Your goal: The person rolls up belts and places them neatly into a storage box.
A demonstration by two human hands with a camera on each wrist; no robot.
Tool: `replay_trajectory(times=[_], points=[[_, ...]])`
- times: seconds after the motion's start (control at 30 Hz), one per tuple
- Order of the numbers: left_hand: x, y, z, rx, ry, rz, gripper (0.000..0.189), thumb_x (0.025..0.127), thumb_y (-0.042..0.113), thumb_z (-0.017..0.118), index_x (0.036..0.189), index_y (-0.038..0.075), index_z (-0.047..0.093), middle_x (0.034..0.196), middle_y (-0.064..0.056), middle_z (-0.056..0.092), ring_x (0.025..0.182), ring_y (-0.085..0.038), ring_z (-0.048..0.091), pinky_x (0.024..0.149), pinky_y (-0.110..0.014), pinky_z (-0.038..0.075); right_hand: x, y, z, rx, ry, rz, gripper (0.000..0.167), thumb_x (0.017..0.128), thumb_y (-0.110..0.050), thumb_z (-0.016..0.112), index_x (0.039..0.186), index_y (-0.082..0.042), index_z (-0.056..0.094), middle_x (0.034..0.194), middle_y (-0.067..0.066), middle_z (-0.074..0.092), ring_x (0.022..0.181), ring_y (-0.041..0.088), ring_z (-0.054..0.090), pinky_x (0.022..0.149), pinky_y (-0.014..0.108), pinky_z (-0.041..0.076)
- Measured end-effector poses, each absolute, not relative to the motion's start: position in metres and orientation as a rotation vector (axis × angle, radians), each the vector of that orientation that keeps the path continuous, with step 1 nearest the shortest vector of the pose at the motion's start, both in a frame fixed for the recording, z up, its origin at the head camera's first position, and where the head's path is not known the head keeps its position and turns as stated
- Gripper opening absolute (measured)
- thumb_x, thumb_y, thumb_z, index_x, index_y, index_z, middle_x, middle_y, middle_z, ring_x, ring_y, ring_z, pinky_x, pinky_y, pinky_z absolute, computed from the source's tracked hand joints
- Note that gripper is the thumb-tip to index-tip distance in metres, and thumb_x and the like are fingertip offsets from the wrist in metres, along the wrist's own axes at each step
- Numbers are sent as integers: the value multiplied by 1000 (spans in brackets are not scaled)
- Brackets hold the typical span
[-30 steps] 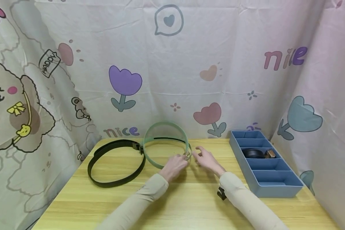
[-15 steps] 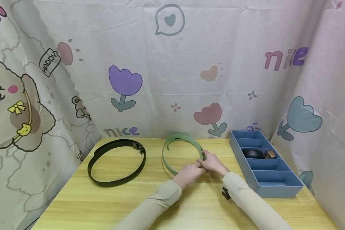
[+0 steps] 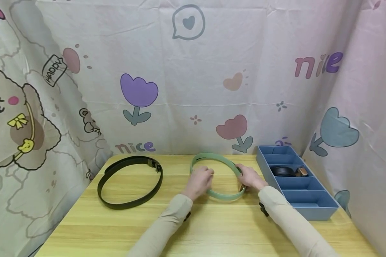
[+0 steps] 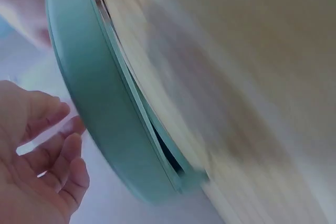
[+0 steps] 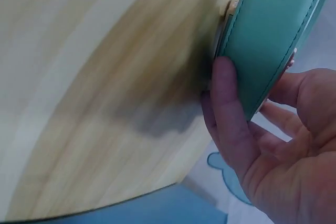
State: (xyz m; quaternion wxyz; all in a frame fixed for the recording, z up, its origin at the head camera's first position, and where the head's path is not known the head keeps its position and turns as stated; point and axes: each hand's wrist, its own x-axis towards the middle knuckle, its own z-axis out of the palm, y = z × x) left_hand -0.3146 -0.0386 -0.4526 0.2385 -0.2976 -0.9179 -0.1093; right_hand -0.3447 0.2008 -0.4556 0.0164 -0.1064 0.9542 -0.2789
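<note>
A green belt (image 3: 225, 196) stands on its edge as a loop on the wooden table. My right hand (image 3: 249, 176) grips the loop's right side, close above the gold-toned buckle (image 3: 242, 187). From the right wrist, its fingers show along the lower edge of the stitched green strap (image 5: 273, 30). My left hand (image 3: 198, 182) hovers at the loop's near left side, overlapping it in the head view. In the left wrist view this hand (image 4: 39, 150) has its fingers loosely bent and apart from the strap (image 4: 105, 87), holding nothing.
To the left, a black belt (image 3: 123, 206) lies in a wide loop on the table (image 3: 93, 232). A blue divided box (image 3: 312, 214) stands at the right, with a rolled black belt (image 3: 283, 171) in one compartment. A patterned curtain (image 3: 193, 71) hangs behind.
The green belt has come down from a tilted position and shifted right. The right hand has taken hold of its right side; the left hand has let go and drawn back left.
</note>
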Motion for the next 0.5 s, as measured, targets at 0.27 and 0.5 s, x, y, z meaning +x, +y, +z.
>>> replay_trajectory(times=[0.27, 0.5], points=[[-339, -81, -459, -341, -2692, -622, 25, 93, 0, 57, 118, 2, 64, 115, -19, 63, 101, -32, 63, 82, -41, 55, -354, 212, -458, -412, 3102, -722, 48, 88, 3, 51, 136, -1, 52, 123, 27, 62, 99, 32, 61, 88, 51, 49], [-351, -100, -466, -373, -2918, -828, 54, 94, 17, 64, 144, 8, 45, 135, -27, 51, 121, -41, 53, 99, -54, 46, -359, 215, -462, -436, 3113, -671, 51, 89, 3, 52, 139, -4, 50, 130, 27, 59, 114, 36, 60, 94, 52, 48]])
